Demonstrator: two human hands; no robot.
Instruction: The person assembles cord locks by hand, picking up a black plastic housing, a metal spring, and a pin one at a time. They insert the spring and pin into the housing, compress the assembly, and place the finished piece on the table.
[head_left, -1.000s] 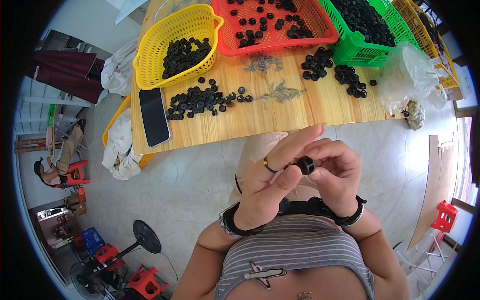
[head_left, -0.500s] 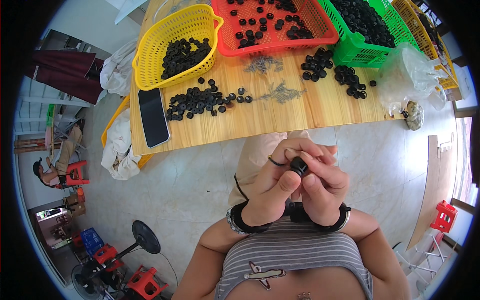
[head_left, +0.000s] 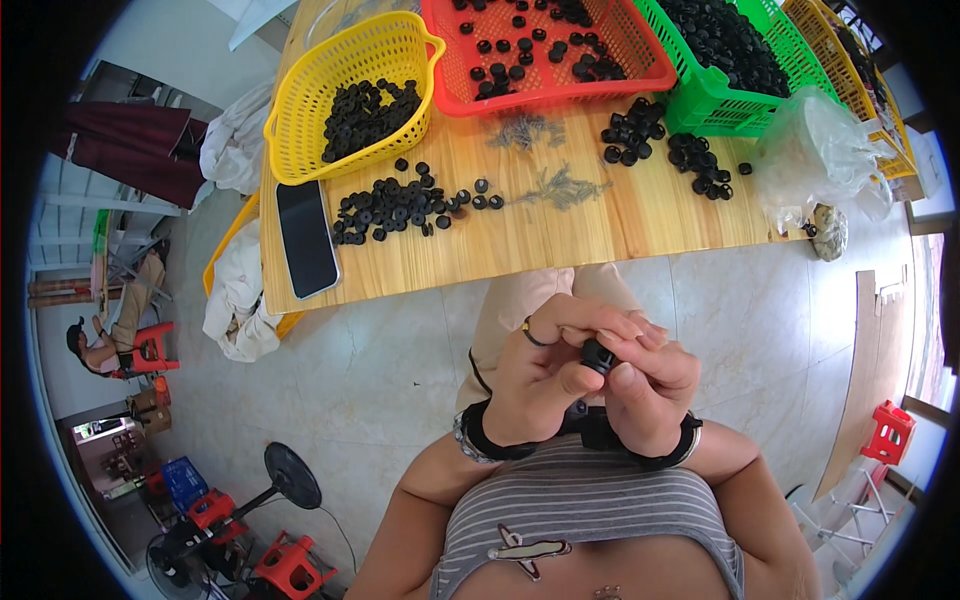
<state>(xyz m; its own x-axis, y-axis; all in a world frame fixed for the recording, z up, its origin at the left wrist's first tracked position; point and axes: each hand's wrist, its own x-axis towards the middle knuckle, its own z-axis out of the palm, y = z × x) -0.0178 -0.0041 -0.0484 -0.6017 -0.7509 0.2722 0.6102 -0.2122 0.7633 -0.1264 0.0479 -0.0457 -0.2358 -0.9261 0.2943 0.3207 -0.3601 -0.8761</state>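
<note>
A small black cylindrical plastic part (head_left: 597,356) sits between my fingertips, in front of my body and below the table's front edge. My left hand (head_left: 540,375) is closed on it, thumb underneath and fingers arched over the top. From the other side my right hand (head_left: 652,385) pinches the same part with thumb and fingers. Whether the part is one piece or two fitted together I cannot tell. Loose black discs (head_left: 390,208) lie on the wooden table (head_left: 450,260), beside thin metal pins (head_left: 562,188). Two clusters of black caps (head_left: 700,160) are farther right.
Along the table's back stand a yellow basket (head_left: 290,120), a red basket (head_left: 550,98) and a green crate (head_left: 715,118), all holding black parts. A phone (head_left: 308,240) lies at the left edge, a clear plastic bag (head_left: 810,150) at the right. Fan (head_left: 292,475) and stools stand lower left.
Both hands have dropped slightly with the black part. My left fingers have straightened a little over it, and the part has tilted. Things on the table stay in place.
</note>
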